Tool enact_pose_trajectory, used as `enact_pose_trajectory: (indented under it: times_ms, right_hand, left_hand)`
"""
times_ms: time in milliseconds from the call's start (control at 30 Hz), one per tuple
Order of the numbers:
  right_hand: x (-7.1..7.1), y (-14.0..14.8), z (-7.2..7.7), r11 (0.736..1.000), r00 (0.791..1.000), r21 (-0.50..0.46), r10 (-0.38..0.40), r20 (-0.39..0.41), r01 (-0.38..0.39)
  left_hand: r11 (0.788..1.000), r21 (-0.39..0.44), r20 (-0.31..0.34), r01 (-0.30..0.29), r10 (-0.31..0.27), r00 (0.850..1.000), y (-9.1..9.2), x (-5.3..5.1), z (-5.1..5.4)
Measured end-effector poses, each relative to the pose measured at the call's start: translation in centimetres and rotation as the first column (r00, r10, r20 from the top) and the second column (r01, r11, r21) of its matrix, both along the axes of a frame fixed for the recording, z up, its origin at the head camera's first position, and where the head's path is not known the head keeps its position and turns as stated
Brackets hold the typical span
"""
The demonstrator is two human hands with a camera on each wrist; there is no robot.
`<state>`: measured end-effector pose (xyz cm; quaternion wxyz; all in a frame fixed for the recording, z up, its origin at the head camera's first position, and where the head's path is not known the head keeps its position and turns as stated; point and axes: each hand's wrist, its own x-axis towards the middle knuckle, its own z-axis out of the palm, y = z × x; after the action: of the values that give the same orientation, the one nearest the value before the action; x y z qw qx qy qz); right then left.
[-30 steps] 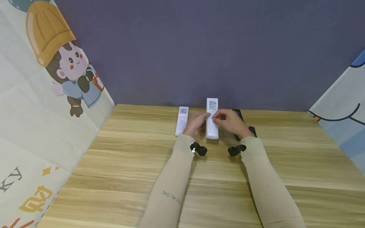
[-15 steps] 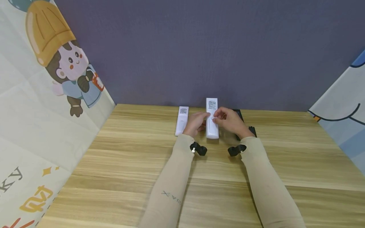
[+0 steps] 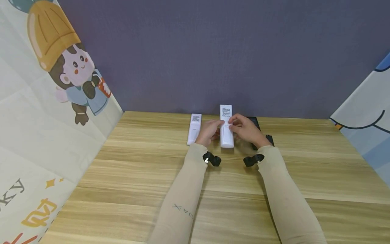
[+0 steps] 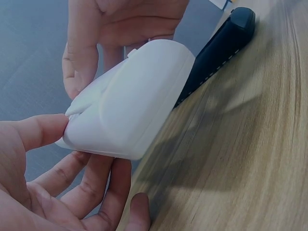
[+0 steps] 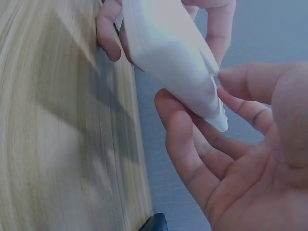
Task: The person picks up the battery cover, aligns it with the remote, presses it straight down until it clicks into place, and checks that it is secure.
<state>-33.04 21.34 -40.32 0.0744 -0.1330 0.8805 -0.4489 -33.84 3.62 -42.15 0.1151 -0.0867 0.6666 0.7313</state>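
1 white plastic remote (image 3: 226,138), smooth, round-ended, held above woodgrain surface (image 3: 137,176), left hand (image 3: 208,131) grasping it, fingers (image 4: 96,185) curled beneath, right hand (image 3: 246,130) gripping its edge, 1 second white remote (image 3: 194,129) flat beside left hand, dark items (image 3: 255,122) part-hidden, count unclear

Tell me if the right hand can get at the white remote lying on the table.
Probably not directly: the left hand and held remote are between the right hand and the lying remote, though its upper end looks uncovered. The right hand is also touching the held remote.
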Motion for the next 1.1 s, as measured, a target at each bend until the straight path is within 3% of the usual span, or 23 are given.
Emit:
enact_pose_trajectory:
  times_ms: [400, 1100]
  right_hand:
    - [-0.19, 0.01, -0.38, 0.999, 0.999, -0.026, -0.033, 0.008, 0.033]
    - [-0.25, -0.2, -0.37, 0.996, 0.998, -0.06, -0.067, 0.02, 0.068]
  left_hand:
    - [0.998, -0.006, 0.028, 0.065, -0.065, 0.998, -0.45, -0.26, -0.02]
    - [0.996, 0.024, 0.01, 0.085, -0.086, 0.996, -0.74, -0.16, 0.02]
